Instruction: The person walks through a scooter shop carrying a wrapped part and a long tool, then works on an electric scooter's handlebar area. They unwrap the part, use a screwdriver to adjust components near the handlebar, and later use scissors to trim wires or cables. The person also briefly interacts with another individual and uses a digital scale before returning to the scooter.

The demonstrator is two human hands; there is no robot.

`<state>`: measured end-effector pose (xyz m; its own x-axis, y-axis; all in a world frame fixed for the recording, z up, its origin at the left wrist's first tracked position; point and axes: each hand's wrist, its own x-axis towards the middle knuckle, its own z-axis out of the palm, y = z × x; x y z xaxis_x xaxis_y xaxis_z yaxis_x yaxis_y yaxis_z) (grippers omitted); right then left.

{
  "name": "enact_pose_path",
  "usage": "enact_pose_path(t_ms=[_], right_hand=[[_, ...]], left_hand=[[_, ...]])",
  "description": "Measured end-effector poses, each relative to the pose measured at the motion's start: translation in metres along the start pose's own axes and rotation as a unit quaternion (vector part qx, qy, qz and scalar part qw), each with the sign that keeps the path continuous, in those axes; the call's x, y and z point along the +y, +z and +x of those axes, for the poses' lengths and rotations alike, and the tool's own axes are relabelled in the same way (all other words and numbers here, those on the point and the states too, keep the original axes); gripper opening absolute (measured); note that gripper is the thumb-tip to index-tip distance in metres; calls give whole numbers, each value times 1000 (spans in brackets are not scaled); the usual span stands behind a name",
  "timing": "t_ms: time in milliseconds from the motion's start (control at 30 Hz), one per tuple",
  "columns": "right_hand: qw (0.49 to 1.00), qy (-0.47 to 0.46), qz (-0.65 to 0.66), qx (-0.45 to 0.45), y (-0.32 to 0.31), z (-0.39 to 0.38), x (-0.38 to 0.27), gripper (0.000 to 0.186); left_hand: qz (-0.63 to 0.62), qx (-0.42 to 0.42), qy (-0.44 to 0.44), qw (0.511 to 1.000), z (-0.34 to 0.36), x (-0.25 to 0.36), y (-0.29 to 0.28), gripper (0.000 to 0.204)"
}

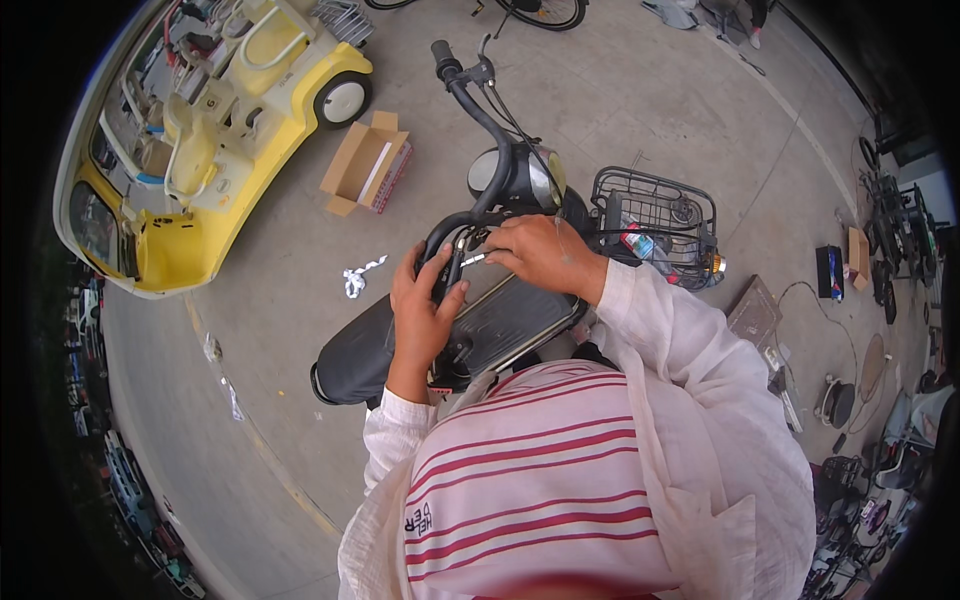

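Note:
Below me stands a small black electric bike with a long dark seat [357, 350], a ribbed footboard [510, 322] and a round headlight [545, 178]. My left hand [425, 305] is wrapped around the near end of the black handlebar [493, 180], its thumb along the inner side. Just to the right, my right hand [545, 252] has its fingers pinched on a small silver metal piece [473, 259] beside the handlebar. Whether that piece is a tool or a fitting of the bike, I cannot tell. My fingers hide part of the grip and the cables there.
At the bike's front, a black wire basket [665, 215] holds a bottle. An open cardboard box [362, 175] and crumpled white paper [357, 279] lie on the concrete. A yellow cart [215, 170] stands at the far left; a board [753, 312] and bike parts are on the right.

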<state>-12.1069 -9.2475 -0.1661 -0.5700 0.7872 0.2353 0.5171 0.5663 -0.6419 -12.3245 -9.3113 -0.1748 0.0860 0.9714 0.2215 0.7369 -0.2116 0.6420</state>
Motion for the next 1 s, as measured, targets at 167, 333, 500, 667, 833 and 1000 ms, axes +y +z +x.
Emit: enact_pose_path(t_ms=[167,333,500,667,833,1000], right_hand=[[998,50,-7,25,6,-14,-14,17],[993,105,30,47,1,-21,-27,19],[992,115,27,42,3,-23,-26,18],[991,120,41,35,1,-19,-27,19],[990,101,101,-5,5,-13,-20,25],[911,270,298,-90,14,41,-8,40]], left_hand=[[2,4,0,1000,0,1,-1,52],[-1,10,2,1000,0,1,-2,52],[11,19,15,1000,0,-1,-1,53],[18,25,18,999,0,-2,-1,53],[26,38,14,999,-3,-3,-5,53],[19,30,5,999,1,-3,-6,66]])
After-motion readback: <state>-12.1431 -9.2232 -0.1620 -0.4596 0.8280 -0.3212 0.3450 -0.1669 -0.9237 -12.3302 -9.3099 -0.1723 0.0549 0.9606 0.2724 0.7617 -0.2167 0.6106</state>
